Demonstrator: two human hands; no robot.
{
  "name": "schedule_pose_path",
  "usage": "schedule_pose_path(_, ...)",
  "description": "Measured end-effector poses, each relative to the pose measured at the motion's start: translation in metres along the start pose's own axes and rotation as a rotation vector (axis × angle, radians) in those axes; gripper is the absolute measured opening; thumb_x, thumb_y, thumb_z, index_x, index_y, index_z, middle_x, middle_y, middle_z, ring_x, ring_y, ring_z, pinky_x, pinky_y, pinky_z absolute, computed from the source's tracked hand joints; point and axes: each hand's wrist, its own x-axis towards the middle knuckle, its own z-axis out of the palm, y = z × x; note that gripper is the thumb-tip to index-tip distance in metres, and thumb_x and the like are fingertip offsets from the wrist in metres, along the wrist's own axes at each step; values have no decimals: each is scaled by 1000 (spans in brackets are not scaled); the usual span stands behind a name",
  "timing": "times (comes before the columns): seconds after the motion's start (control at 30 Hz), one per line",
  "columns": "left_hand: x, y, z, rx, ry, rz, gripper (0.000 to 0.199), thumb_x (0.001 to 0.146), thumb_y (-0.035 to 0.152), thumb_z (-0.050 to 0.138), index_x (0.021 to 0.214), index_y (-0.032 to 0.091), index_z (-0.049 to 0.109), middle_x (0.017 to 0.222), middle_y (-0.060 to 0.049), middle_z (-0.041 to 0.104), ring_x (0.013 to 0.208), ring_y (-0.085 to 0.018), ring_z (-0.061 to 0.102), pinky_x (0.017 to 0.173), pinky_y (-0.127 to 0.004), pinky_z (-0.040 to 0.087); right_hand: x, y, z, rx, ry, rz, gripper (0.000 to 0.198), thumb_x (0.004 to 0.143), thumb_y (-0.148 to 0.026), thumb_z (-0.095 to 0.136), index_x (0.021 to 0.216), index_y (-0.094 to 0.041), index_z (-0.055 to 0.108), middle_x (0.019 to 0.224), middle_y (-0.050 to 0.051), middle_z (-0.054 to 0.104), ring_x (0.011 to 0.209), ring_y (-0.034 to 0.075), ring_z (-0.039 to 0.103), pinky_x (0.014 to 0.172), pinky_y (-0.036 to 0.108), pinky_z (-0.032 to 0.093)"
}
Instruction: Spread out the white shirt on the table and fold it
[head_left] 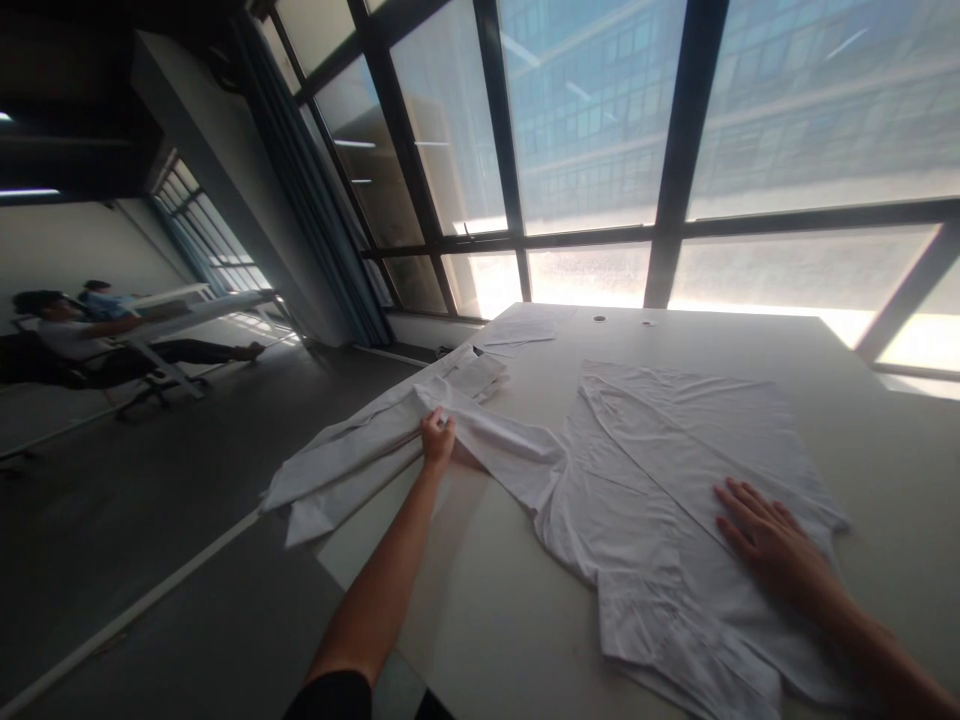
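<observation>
A white garment that looks like a coat or shirt [637, 480] lies spread across the table, somewhat wrinkled. Its one sleeve stretches out to the left, and my left hand [437, 440] pinches the end of that sleeve, lifting it off the tabletop. On the right part of the garment, my right hand [776, 545] rests flat with the fingers extended. Near the bottom, another sleeve [667, 625] lies bunched toward me. Just beyond my left hand, more white cloth [352, 460] is laid along the table's left edge, partly hanging over it.
The white table [480, 590] reaches toward large windows [592, 120]. A thin white sheet [521, 328] lies at its far left corner. Across the grey floor [225, 440], two people [71, 335] sit at other tables by a wall. A dark curtain [322, 210] hangs beside the windows.
</observation>
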Motion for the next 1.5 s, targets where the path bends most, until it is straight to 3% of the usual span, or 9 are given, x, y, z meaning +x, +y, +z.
schedule_pose_path(0.17, 0, 47, 7, -32, 103, 451, 45, 86, 32, 70, 126, 13, 63, 125, -18, 59, 123, -32, 56, 110, -49, 46, 1, -1, -1, -3, -6, 12, 62, 101, -51, 30, 149, -18, 51, 160, 13, 42, 150, 30, 34, 120, 56, 30)
schedule_pose_path(0.27, -8, 90, 16, -29, 103, 626, 42, 89, 17, 61, 131, 14, 61, 129, -17, 58, 129, -30, 55, 114, -48, 43, 3, -3, -2, 1, -6, 21, 61, 101, -49, 31, 148, -19, 52, 160, 12, 43, 150, 30, 36, 119, 56, 32)
schedule_pose_path(0.4, -35, 149, 31, -106, 75, 802, 63, 84, -2, 41, 144, 14, 53, 144, -16, 55, 140, -24, 48, 120, -42, 39, 5, -8, -7, 3, -16, 25, 60, 101, -47, 30, 149, -18, 51, 160, 13, 42, 150, 30, 35, 120, 55, 31)
schedule_pose_path(0.67, -154, 231, 77, -59, -465, 1107, 82, 82, -6, 35, 160, 19, 30, 163, -11, 37, 151, -18, 35, 122, -40, 33, 5, -12, -13, 26, -13, 21, 58, 101, -46, 33, 148, -18, 53, 160, 13, 42, 150, 29, 34, 120, 55, 30)
schedule_pose_path(0.8, -222, 229, 109, 55, -801, 1161, 82, 80, -4, 42, 159, 11, 27, 163, -18, 35, 153, -20, 29, 120, -41, 35, 7, -13, -15, 63, 24, 14, 57, 101, -47, 36, 144, -16, 57, 156, 15, 48, 147, 31, 39, 119, 56, 32)
schedule_pose_path(0.93, -259, 206, 123, 45, -966, 1167, 73, 85, -2, 44, 156, 14, 36, 152, -16, 52, 139, -23, 51, 112, -38, 44, 9, -18, -21, 172, 80, 38, 49, 98, -38, 40, 137, -18, 63, 149, 14, 56, 142, 30, 48, 118, 55, 35)
schedule_pose_path(1.07, -263, 189, 126, 9, -975, 1144, 72, 89, 0, 44, 157, 21, 35, 156, -10, 48, 127, -21, 57, 109, -36, 47, 10, -27, -34, 340, 160, 113, 46, 96, -31, 40, 133, -19, 66, 140, 13, 64, 134, 27, 56, 117, 49, 39)
schedule_pose_path(1.3, -263, 186, 136, -51, -964, 1161, 54, 99, 25, 56, 152, 26, 46, 149, -8, 53, 123, -23, 57, 109, -39, 45, 32, -48, -59, 543, 296, 117, 47, 98, -47, 47, 126, -16, 68, 134, 16, 66, 127, 29, 59, 112, 46, 44)
schedule_pose_path(1.5, -266, 181, 138, -4, -965, 1278, 52, 100, 48, 56, 150, 32, 51, 151, -8, 53, 130, -31, 51, 109, -48, 42, 87, -84, -66, 342, -16, 171, 53, 91, -57, 59, 116, -13, 73, 135, 20, 65, 129, 34, 58, 109, 45, 43)
